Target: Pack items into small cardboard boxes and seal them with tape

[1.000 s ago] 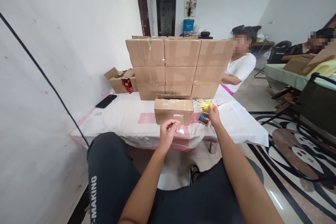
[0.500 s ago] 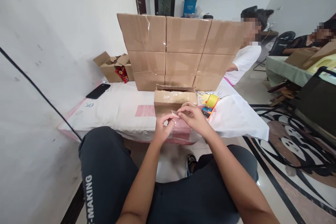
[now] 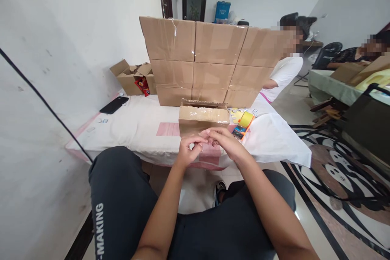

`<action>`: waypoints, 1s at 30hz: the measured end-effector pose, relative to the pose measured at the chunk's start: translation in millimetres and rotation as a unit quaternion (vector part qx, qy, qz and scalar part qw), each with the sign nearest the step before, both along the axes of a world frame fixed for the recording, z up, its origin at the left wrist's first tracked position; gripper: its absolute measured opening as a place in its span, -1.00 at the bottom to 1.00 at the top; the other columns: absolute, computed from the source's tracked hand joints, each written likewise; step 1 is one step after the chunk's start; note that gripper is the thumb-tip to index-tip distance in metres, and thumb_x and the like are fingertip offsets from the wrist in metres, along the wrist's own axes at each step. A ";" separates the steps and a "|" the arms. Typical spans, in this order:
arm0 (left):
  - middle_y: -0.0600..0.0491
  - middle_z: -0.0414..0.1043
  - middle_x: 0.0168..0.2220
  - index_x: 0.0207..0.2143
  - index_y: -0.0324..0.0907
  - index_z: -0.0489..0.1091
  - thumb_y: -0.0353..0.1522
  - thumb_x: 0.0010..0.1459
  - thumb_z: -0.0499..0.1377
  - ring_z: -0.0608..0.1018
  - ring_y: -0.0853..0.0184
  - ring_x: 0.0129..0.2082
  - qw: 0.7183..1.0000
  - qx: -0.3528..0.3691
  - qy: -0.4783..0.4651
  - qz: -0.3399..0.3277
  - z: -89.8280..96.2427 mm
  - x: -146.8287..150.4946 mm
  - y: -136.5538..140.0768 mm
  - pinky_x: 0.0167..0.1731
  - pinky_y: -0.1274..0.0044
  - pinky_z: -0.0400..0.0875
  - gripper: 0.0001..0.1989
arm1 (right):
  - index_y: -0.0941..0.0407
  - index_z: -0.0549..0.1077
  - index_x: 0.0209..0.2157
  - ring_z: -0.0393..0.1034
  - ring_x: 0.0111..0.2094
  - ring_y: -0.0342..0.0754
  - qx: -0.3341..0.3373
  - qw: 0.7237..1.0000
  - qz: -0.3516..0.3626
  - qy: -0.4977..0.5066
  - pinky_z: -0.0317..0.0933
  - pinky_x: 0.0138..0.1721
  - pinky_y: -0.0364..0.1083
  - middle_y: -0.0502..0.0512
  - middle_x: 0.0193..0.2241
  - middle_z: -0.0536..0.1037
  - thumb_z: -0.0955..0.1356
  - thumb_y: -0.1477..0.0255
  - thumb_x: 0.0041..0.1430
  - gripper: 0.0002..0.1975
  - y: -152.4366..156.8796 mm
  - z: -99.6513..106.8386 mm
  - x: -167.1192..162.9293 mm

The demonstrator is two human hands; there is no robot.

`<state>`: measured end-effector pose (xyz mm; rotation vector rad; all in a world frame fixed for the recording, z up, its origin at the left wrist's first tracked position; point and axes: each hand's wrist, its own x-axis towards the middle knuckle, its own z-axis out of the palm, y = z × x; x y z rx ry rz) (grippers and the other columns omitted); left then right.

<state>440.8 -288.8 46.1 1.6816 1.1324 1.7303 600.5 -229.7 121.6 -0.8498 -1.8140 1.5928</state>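
My left hand (image 3: 190,148) and my right hand (image 3: 224,141) meet fingertip to fingertip just in front of a small cardboard box (image 3: 203,115). Both have their fingers closed in a pinch around a small strip of clear tape, now almost wholly hidden by the fingers. The box stands on the table with shiny tape over its top front edge and a raised flap behind. Right of the box lies a tape dispenser (image 3: 240,130) with an orange frame and a yellowish roll, close to my right hand.
Behind the small box rises a stack of several taped cardboard boxes (image 3: 215,75). An open carton (image 3: 131,83) with red packets and a black phone (image 3: 114,105) are at the left on the white tablecloth (image 3: 137,126). A person in a white shirt (image 3: 288,75) is beyond the stack.
My fingers have drawn closer together, and the clear strip that showed between them is now mostly out of sight. The view has shifted slightly; the boxes and dispenser stay put.
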 end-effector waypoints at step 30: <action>-0.04 0.55 -0.24 -0.13 -0.17 0.49 -0.31 0.20 0.20 0.55 0.22 -0.18 0.916 0.052 0.060 0.393 26.8 -37.0 44.1 -0.09 0.40 0.41 -0.79 | 0.06 0.40 -0.28 0.42 -0.30 -0.01 0.282 0.931 -0.233 -0.014 0.18 -0.33 -0.07 0.07 -0.33 0.53 0.30 0.35 0.25 -0.91 22.2 8.7 16.7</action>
